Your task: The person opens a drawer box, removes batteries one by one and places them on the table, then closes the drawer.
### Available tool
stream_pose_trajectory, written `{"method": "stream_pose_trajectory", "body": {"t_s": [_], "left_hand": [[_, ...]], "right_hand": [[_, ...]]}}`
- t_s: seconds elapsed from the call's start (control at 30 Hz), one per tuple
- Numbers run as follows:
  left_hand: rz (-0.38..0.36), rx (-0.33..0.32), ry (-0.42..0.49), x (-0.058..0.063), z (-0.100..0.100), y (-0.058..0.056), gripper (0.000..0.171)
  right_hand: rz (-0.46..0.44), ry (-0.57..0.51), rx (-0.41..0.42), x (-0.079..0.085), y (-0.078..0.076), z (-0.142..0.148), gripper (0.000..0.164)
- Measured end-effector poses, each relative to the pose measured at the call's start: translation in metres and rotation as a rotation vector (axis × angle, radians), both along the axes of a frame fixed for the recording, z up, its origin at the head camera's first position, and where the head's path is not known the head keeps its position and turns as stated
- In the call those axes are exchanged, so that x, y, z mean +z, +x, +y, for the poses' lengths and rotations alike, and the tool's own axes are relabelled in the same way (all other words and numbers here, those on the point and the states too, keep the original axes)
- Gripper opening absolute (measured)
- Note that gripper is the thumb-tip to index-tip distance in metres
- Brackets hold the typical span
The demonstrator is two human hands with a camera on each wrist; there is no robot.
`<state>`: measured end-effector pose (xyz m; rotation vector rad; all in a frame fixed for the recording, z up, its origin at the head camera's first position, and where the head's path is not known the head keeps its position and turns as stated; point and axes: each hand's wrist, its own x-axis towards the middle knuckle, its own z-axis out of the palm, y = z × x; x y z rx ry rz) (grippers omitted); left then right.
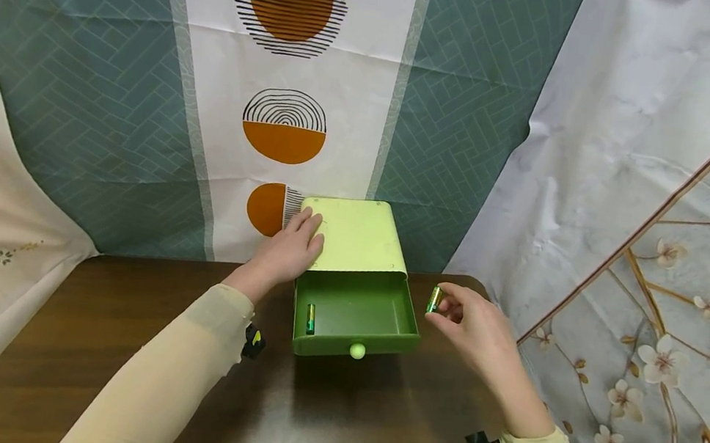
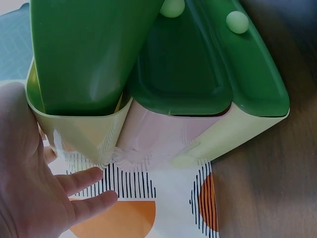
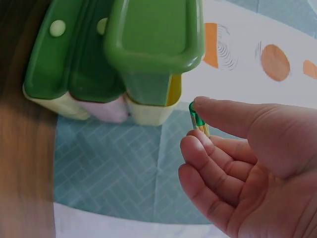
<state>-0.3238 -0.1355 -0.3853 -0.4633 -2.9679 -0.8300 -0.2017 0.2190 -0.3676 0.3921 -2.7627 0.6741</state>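
A drawer box (image 1: 360,233) with a pale yellow-green top stands on the table, its green top drawer (image 1: 378,306) pulled out. One green and gold battery (image 1: 311,319) lies at the drawer's left side. My left hand (image 1: 285,251) rests against the left edge of the box's top, fingers mostly extended, as the left wrist view also shows. Just right of the drawer, my right hand (image 1: 478,329) pinches another battery (image 1: 435,299) between thumb and fingers. In the right wrist view the held battery (image 3: 199,120) is partly covered by the fingertips.
Two lower drawers, a middle drawer (image 2: 183,64) and a bottom drawer (image 2: 257,69), are closed, with round pale knobs. Behind the box hangs a patterned cloth (image 1: 280,72). A floral cloth (image 1: 663,363) borders the brown table (image 1: 117,318) on the right.
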Motion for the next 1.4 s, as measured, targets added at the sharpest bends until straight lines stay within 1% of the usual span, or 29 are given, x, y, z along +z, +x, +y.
{"method": "stream_pose_trajectory", "body": {"t_s": [0.1,0.23,0.47,0.6,0.83,0.97,1.07,1.17,1.4], "left_hand": [[0.001,-0.007,0.003,0.001,0.0,0.0,0.067],[0.001,-0.009,0.003,0.002,0.001,0.0,0.067],[-0.007,0.001,0.004,0.0,0.001,-0.003,0.068],[-0.003,0.009,0.012,0.001,0.0,-0.001,0.067],[-0.005,0.003,0.011,0.001,0.0,0.0,0.067],[-0.009,0.003,0.011,0.001,0.001,0.001,0.067],[-0.014,0.007,0.01,0.003,0.003,0.003,0.067],[-0.016,0.008,0.006,0.003,0.003,0.003,0.067],[-0.016,0.012,-0.007,0.005,0.005,0.004,0.067]], "right_hand": [[-0.003,0.017,-0.009,-0.005,-0.002,0.005,0.039],[-0.026,0.058,-0.019,-0.012,-0.004,0.011,0.037],[-0.053,0.088,-0.032,-0.035,-0.013,0.019,0.038],[-0.102,0.105,-0.041,-0.049,-0.018,0.023,0.037],[-0.196,0.135,-0.061,-0.07,-0.023,0.029,0.028],[-0.233,0.148,-0.065,-0.086,-0.026,0.033,0.032],[-0.248,0.15,-0.065,-0.096,-0.028,0.034,0.035],[-0.255,0.147,-0.064,-0.103,-0.029,0.034,0.037],[-0.264,0.162,-0.064,-0.115,-0.035,0.036,0.031]]}}
